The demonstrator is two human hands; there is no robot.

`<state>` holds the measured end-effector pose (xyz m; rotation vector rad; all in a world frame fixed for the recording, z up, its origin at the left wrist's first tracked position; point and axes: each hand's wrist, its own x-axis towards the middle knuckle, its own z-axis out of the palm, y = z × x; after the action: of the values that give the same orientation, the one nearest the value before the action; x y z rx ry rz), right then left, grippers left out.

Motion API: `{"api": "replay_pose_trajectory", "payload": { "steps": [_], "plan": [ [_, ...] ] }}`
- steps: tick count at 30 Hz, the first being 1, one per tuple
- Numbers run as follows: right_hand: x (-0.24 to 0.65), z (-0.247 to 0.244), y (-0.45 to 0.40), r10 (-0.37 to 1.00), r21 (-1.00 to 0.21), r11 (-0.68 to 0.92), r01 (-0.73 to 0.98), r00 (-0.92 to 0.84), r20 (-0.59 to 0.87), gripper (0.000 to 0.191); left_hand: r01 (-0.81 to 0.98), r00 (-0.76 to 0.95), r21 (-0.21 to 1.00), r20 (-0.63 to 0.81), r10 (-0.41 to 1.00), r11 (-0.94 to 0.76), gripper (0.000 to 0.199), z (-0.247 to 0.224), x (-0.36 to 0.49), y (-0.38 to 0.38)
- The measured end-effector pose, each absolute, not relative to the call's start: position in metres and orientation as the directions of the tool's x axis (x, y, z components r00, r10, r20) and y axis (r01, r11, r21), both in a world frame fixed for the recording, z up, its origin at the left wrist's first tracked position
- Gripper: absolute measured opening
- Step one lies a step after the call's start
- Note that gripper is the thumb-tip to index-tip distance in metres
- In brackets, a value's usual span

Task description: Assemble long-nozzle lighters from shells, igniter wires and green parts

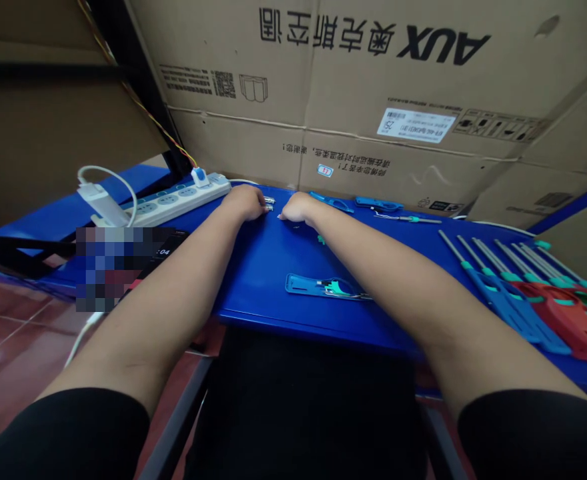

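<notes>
left hand [243, 203] and right hand [298, 208] curl at small metal pieces [269, 205], grip hidden; blue tools [503, 300] lie lined up nearby.

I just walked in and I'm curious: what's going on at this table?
A person at a blue table has both hands near its far edge. The left hand and right hand are close together at small metal pieces. Blue-and-teal plastic parts lie to the right, overlapping red plastic pieces. A power strip sits at the left.
</notes>
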<state>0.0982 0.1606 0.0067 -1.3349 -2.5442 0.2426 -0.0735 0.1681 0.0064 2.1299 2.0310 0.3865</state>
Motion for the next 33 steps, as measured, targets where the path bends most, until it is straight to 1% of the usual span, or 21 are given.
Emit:
{"api": "replay_pose_trajectory", "payload": {
  "steps": [1,2,3,4,5,6,7,10,11,12,13,15,17,19,21,23,26,30,33],
  "plan": [
    [0.101,0.010,0.156,0.850,-0.329,0.520,0.789,-0.517,0.102,0.034,0.959,0.026,0.280,0.065,0.998,-0.043,0.017,0.008,-0.073,0.167],
    [0.106,0.014,0.151,0.879,-0.404,0.448,0.798,-0.474,0.039,0.035,0.963,0.018,0.269,0.067,0.998,-0.035,0.016,0.010,-0.072,0.165],
    [0.112,0.019,0.145,0.902,-0.474,0.375,0.797,-0.432,-0.014,0.032,0.964,0.013,0.264,0.075,0.997,-0.033,0.015,0.013,-0.070,0.163],
    [0.120,0.024,0.138,0.918,-0.536,0.306,0.787,-0.393,-0.053,0.035,0.963,0.014,0.267,0.090,0.996,-0.038,0.015,0.016,-0.068,0.159],
    [0.130,0.030,0.130,0.930,-0.598,0.253,0.760,-0.361,-0.065,0.025,0.959,0.022,0.277,0.112,0.994,-0.052,0.016,0.019,-0.064,0.154],
    [0.141,0.034,0.122,0.939,-0.654,0.216,0.725,-0.337,-0.063,0.014,0.953,0.038,0.293,0.140,0.989,-0.078,0.018,0.022,-0.059,0.148],
    [0.154,0.039,0.113,0.950,-0.701,0.192,0.687,-0.310,-0.044,0.009,0.942,0.064,0.315,0.168,0.984,-0.115,0.021,0.025,-0.053,0.142],
    [0.195,0.045,0.087,0.971,-0.810,0.161,0.565,-0.239,0.026,0.007,0.856,0.216,0.422,0.232,0.948,-0.298,0.028,0.028,-0.025,0.119],
    [0.207,0.044,0.080,0.977,-0.877,0.144,0.458,-0.209,0.051,0.005,0.758,0.300,0.516,0.267,0.916,-0.399,0.030,0.027,-0.015,0.111],
    [0.218,0.043,0.074,0.979,-0.907,0.152,0.392,-0.184,0.085,0.004,0.664,0.386,0.563,0.306,0.871,-0.492,0.032,0.026,-0.006,0.104],
    [0.227,0.041,0.068,0.980,-0.912,0.175,0.370,-0.154,0.126,0.004,0.594,0.449,0.573,0.346,0.823,-0.565,0.032,0.024,0.003,0.098],
    [0.238,0.036,0.061,0.966,-0.860,0.257,0.441,-0.123,0.226,0.007,0.476,0.578,0.551,0.391,0.716,-0.685,0.029,0.019,0.014,0.091],
    [0.241,0.032,0.057,0.928,-0.743,0.368,0.559,-0.167,0.334,0.011,0.407,0.660,0.542,0.381,0.647,-0.735,0.028,0.015,0.019,0.088],
    [0.238,0.029,0.055,0.865,-0.606,0.489,0.628,-0.263,0.427,0.014,0.379,0.696,0.566,0.348,0.628,-0.733,0.029,0.011,0.020,0.088],
    [0.233,0.026,0.054,0.809,-0.499,0.572,0.651,-0.347,0.475,0.016,0.380,0.709,0.570,0.326,0.625,-0.728,0.028,0.010,0.018,0.089],
    [0.229,0.023,0.054,0.788,-0.456,0.597,0.661,-0.376,0.487,0.019,0.388,0.720,0.540,0.328,0.612,-0.747,0.024,0.009,0.018,0.090],
    [0.225,0.019,0.054,0.782,-0.438,0.594,0.675,-0.356,0.512,0.018,0.391,0.733,0.503,0.336,0.591,-0.771,0.022,0.010,0.019,0.089],
    [0.222,0.017,0.052,0.760,-0.386,0.593,0.707,-0.333,0.558,0.015,0.408,0.710,0.516,0.338,0.617,-0.753,0.024,0.012,0.019,0.088],
    [0.221,0.019,0.051,0.738,-0.312,0.589,0.746,-0.339,0.583,0.013,0.427,0.700,0.515,0.332,0.633,-0.743,0.026,0.014,0.018,0.087]
  ]
}}
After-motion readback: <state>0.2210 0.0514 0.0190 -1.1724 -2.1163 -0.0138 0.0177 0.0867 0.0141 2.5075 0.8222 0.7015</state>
